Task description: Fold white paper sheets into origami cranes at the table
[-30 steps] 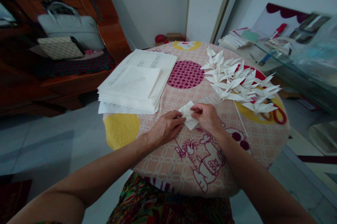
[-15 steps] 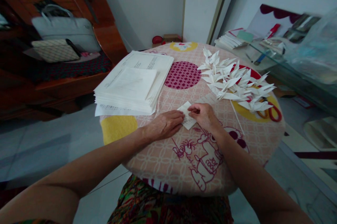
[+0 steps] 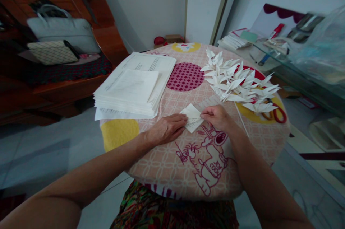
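Note:
A small white square of folded paper (image 3: 192, 110) with print on it lies on the tablecloth, one corner pointing towards me. My left hand (image 3: 169, 127) rests at its left corner, fingers close together and slightly bent, tips pressing the paper. At the right corner, my right hand (image 3: 217, 117) pinches the paper's edge between thumb and forefinger. Just behind the right fingers lies a pale, see-through strip (image 3: 206, 102) that looks like a ruler. Many folded white paper cranes (image 3: 237, 82) lie in a cluster at the right back of the table.
On the table's left lies a thick stack of printed sheets (image 3: 134, 89) with smaller sheets on top. Red-handled scissors (image 3: 280, 115) and a thin white stick (image 3: 242, 119) lie at the right. A glass shelf (image 3: 299, 82) with clutter stands beyond; bags (image 3: 64, 29) sit on a wooden seat.
My right hand has moved slightly right, from over the paper to its right corner. More of the paper's face shows now. The left hand stays at the left corner.

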`<state>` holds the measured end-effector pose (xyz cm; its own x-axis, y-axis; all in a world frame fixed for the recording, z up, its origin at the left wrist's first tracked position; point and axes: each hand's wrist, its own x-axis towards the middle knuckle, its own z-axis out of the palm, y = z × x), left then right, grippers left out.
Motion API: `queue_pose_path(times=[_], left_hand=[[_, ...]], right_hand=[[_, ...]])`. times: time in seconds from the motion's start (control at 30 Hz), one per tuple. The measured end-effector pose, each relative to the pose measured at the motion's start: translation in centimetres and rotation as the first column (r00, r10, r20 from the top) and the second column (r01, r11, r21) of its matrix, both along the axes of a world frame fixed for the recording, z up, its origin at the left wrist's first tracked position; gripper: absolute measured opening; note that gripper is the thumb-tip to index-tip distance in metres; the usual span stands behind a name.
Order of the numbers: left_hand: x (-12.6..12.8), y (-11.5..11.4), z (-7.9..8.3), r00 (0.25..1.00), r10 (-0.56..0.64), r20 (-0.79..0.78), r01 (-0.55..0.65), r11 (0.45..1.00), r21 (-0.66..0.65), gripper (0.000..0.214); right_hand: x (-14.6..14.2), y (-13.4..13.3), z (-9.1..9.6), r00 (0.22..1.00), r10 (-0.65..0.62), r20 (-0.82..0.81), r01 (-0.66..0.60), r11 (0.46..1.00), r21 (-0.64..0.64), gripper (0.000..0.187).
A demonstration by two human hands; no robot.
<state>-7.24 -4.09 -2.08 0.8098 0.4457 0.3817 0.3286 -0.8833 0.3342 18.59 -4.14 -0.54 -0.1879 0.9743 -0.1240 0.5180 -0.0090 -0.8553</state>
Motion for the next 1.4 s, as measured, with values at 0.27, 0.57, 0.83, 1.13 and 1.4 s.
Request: queue_pose_path(times=[0.27, 0.57, 0.83, 1.13, 1.4], left_hand=[[-0.1, 0.2, -0.3, 1.0, -0.016, 0.006, 0.016, 0.999, 0.046, 0.019], [0.0, 0.4, -0.2, 0.999, -0.033, 0.014, 0.032, 0.998, 0.062, 0.019], [0.0, 0.3, -0.1, 1.0, -0.024, 0.004, 0.023, 0.998, 0.056, 0.019], [0.6, 0.0, 0.7, 0.987, 0.038, -0.157, -0.022, 0.994, 0.104, 0.027], [2.6, -0.2, 2.0, 0.889, 0.142, -0.435, -0.044, 0.973, 0.226, 0.048]], right_hand=[[0.8, 0.1, 0.5, 0.995, 0.093, 0.043, -0.087, 0.989, -0.116, 0.006], [0.9, 0.2, 1.1, 0.9, 0.185, 0.394, -0.231, 0.97, 0.071, 0.01], [0.5, 0.3, 1.1, 0.926, 0.124, 0.357, -0.139, 0.99, 0.017, 0.011], [-0.3, 0.1, 1.3, 0.824, 0.12, 0.553, -0.184, 0.981, 0.062, 0.014], [-0.7, -0.2, 1.4, 0.797, 0.074, 0.599, -0.165, 0.981, 0.099, 0.014]])
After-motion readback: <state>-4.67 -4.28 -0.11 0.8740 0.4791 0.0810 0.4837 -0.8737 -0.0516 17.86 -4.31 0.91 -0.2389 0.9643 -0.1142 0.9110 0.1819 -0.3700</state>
